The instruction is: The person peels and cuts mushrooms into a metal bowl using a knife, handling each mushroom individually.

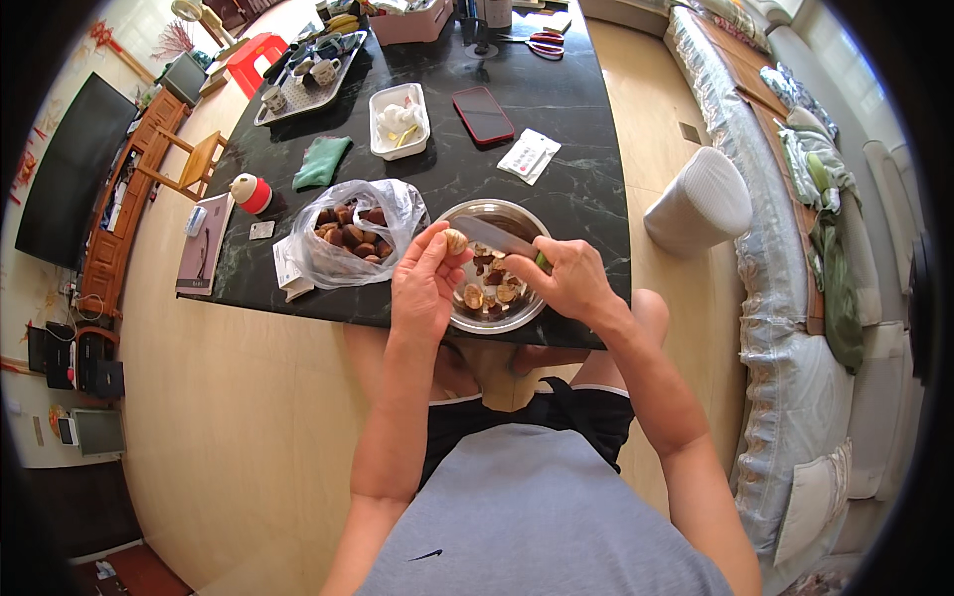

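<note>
Between the thumb and fingers of my left hand [426, 272] is a pale, shelled chestnut [455, 241], its surface streaked with brown. My right hand [570, 276] grips a knife [496, 236] by its green handle, and the broad blade points left towards the chestnut. Both hands are over the rim of a stainless steel bowl [496, 325]. Inside the bowl are scraps of brown shell [493, 278] and a few shelled chestnuts [473, 296]. Left of the bowl, an open clear plastic bag [305, 257] holds several unshelled chestnuts [352, 235].
Farther back on the black marbled table [566, 97] are a white plastic tray [374, 134], a red-cased phone [483, 115], white packets [529, 155], a green cloth [320, 162] and scissors [546, 49]. A cup tray [328, 93] stands back left. A white bin [697, 200] is on the floor at right.
</note>
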### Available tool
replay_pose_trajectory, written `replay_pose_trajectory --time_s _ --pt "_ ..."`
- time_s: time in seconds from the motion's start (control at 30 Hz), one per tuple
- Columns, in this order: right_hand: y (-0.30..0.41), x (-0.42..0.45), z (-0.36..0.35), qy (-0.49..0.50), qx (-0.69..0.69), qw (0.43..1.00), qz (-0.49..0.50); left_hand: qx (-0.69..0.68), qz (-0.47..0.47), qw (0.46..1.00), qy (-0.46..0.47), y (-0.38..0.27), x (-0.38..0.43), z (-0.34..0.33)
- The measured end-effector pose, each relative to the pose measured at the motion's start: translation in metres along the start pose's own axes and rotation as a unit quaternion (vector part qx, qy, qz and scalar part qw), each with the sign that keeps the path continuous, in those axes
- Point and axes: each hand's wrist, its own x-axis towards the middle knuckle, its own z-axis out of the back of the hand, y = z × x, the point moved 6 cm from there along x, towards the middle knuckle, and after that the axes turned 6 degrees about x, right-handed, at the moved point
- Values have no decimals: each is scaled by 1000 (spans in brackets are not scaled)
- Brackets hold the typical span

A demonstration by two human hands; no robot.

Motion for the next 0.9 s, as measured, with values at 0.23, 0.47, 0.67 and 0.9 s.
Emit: replay_pose_trajectory --time_s 0.23,0.47,0.67,0.9 --pt "4 6 7 -3 43 997 -68 461 -200 864 28 -28 -4 -19" --pt "10 4 5 -8 -44 997 -66 702 -293 645 77 -4 -11 -26" --pt "4 -1 5 -8 -12 999 -52 638 -376 670 -45 -65 -31 -10" --pt "19 2 -7 0 29 999 -29 847 -289 401 -195 -108 35 70"
